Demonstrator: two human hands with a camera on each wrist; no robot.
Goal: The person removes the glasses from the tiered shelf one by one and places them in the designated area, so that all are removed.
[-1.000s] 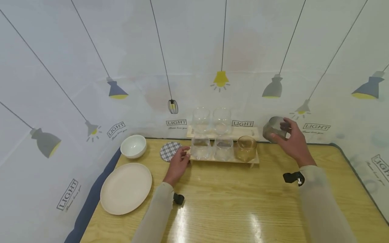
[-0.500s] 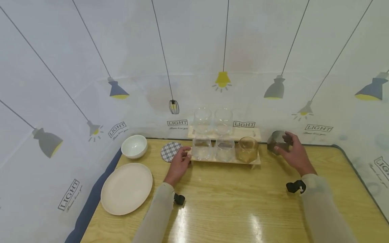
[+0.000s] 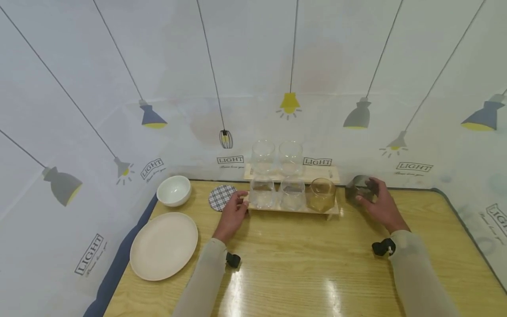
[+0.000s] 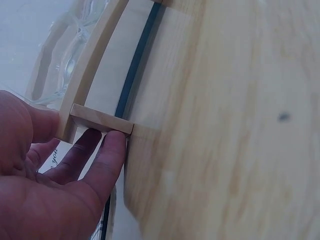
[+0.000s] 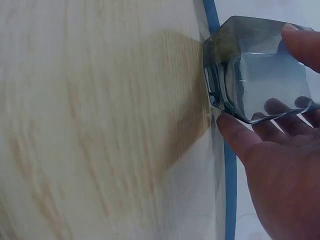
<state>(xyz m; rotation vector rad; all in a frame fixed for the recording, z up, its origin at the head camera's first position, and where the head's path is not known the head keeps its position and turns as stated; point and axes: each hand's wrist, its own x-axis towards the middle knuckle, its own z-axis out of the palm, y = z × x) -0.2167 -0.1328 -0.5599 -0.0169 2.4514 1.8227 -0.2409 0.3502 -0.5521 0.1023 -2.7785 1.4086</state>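
Note:
My right hand [image 3: 382,207] holds a smoky grey glass [image 3: 356,191] right of a two-tier wooden rack [image 3: 295,211]. In the right wrist view the faceted glass [image 5: 270,70] is upright, its base right at the tabletop, with thumb and fingers around its sides. My left hand [image 3: 231,215] grips the rack's left end; in the left wrist view the thumb is at the shelf board [image 4: 95,55] and the fingers [image 4: 107,157] lie against the short leg [image 4: 102,119]. Clear glasses [image 3: 263,157] stand on the upper tier. The lower tier bears clear glasses [image 3: 261,193] and an amber glass [image 3: 321,195].
A white bowl [image 3: 174,190] and a large beige plate [image 3: 164,246] stand on the left of the wooden table [image 3: 293,255]. A checked round coaster [image 3: 220,197] lies beside my left hand. The wall [image 3: 253,66] with printed lamps rises right behind the rack.
My right hand has lowered the grey glass from above the table's back edge to the tabletop, ending slightly nearer the rack. My left hand has stayed at the rack's end.

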